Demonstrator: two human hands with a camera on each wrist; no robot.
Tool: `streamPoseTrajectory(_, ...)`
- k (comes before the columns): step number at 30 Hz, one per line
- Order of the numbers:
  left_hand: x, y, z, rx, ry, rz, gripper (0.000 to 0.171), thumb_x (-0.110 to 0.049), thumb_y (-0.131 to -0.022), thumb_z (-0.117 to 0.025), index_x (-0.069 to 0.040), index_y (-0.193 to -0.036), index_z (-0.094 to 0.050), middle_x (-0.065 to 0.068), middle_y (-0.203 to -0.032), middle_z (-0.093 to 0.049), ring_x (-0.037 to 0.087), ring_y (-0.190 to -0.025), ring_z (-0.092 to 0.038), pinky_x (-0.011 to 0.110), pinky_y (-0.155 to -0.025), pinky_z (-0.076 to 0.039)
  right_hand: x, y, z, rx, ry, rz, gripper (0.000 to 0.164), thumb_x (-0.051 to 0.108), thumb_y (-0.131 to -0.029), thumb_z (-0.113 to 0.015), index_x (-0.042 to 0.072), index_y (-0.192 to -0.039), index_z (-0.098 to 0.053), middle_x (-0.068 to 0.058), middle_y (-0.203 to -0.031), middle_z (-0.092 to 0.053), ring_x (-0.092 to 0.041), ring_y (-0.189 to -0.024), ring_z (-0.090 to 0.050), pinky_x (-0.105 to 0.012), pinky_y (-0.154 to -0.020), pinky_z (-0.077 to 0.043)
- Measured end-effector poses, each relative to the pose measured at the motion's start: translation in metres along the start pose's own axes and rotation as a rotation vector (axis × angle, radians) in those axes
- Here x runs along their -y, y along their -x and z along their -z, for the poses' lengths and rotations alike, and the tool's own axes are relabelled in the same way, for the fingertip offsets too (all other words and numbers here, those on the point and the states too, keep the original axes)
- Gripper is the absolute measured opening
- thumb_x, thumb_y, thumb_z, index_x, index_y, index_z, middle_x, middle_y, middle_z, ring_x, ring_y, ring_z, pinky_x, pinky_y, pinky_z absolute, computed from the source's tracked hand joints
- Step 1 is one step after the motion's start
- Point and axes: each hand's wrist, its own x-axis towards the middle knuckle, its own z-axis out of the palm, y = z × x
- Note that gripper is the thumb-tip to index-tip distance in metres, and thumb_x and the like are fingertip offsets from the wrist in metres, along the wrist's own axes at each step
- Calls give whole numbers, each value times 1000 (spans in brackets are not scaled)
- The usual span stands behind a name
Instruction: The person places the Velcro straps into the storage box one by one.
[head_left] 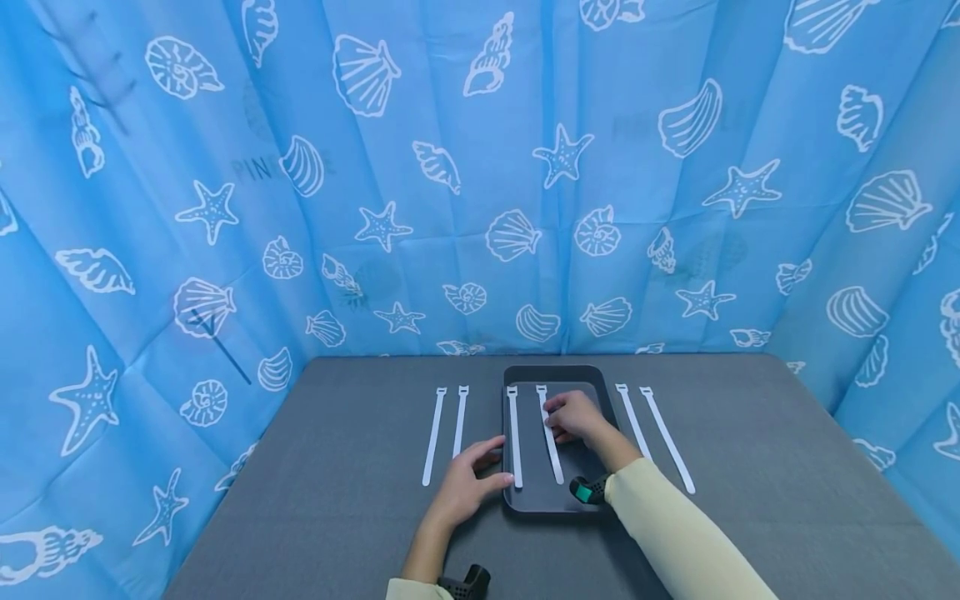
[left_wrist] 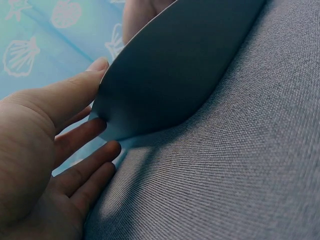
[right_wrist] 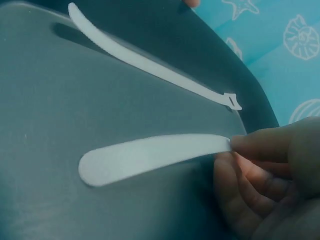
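My right hand (head_left: 576,417) pinches a white cable strap (right_wrist: 150,156) between thumb and fingers, over the dark grey tray (head_left: 540,502). Its rounded tail points toward the near end of the tray. To its left, a second white cable strap (head_left: 515,442) lies in the tray, slotted head at the far end and tail raised off the floor. My left hand (head_left: 461,485) is at the tray's left side. In the left wrist view its thumb touches the rim, while the fingers extend loosely against or near the outer wall.
Two more white straps (head_left: 434,437) lie on the grey table (head_left: 337,500) left of the tray. Another pair of straps (head_left: 667,437) lies to its right, partly behind my right forearm. A blue shell-print curtain (head_left: 465,225) surrounds the table's back and sides.
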Motion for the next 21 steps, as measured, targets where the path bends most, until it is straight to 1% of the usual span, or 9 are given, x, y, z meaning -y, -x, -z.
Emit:
streamPoseTrajectory(5, 0, 0, 1, 1, -6, 8, 58, -30, -87, -73, -17, -140, -53, 4, -136, -55, 25, -121, -55, 48, -101, -44, 4, 1, -4, -5, 44, 4, 30, -3, -87, -63, -1, -117, -65, -10, -78, -62, -19, -60, -60, -28, -51, -53)
streamPoseTrajectory(8, 0, 1, 1, 2, -4, -9, 58, -29, -88, -73, -16, -140, -53, 4, -136, -55, 26, -121, -55, 48, -101, -43, 6, 1, -8, -4, 50, 5, 30, -2, -87, -64, -1, -116, -66, -9, -76, -62, -18, -58, -60, -27, -50, -52)
streamPoseTrajectory(10, -10, 4, 2, 7, 13, -13, 56, -24, -89, -72, -12, -140, -52, 9, -137, -54, 30, -121, -55, 51, -101, -42, 6, -1, -11, -6, 61, 8, 30, -1, -86, -64, 0, -116, -66, -9, -75, -61, -18, -58, -59, -27, -50, -51)
streamPoseTrajectory(13, -11, 5, 3, 7, 17, -21, 56, -22, -89, -72, -12, -140, -53, 9, -137, -54, 30, -121, -55, 51, -101, -42, 4, -5, -14, -11, 83, 13, 31, 0, -85, -66, 1, -117, -67, -8, -71, -61, -17, -55, -58, -26, -47, -50)
streamPoseTrajectory(15, -17, 7, 3, 6, 20, -14, 55, -19, -89, -72, -9, -140, -52, 12, -136, -54, 32, -121, -54, 52, -101, -41, 5, -6, -16, -14, 101, 14, 33, 0, -85, -67, 2, -118, -67, -8, -71, -61, -17, -55, -58, -26, -47, -49)
streamPoseTrajectory(17, -15, 6, 2, 4, 19, -19, 55, -18, -89, -72, -9, -140, -52, 12, -136, -54, 32, -120, -55, 53, -101, -41, 5, -6, -18, -15, 113, 14, 35, 1, -85, -67, 3, -120, -66, -8, -73, -61, -17, -56, -58, -26, -47, -48)
streamPoseTrajectory(19, -21, 7, 2, 3, 30, -18, 55, -14, -89, -71, -5, -139, -51, 16, -136, -53, 36, -120, -54, 55, -101, -40, 7, -5, -19, -12, 125, 15, 36, 2, -86, -67, 4, -122, -65, -8, -76, -61, -18, -58, -59, -27, -49, -48)
streamPoseTrajectory(21, -21, 7, 2, 5, 40, -18, 55, -12, -89, -71, -4, -139, -51, 17, -136, -53, 38, -120, -53, 56, -101, -40, 8, -5, -21, -11, 130, 17, 36, 3, -86, -66, 5, -122, -65, -8, -77, -60, -19, -60, -59, -27, -50, -48)
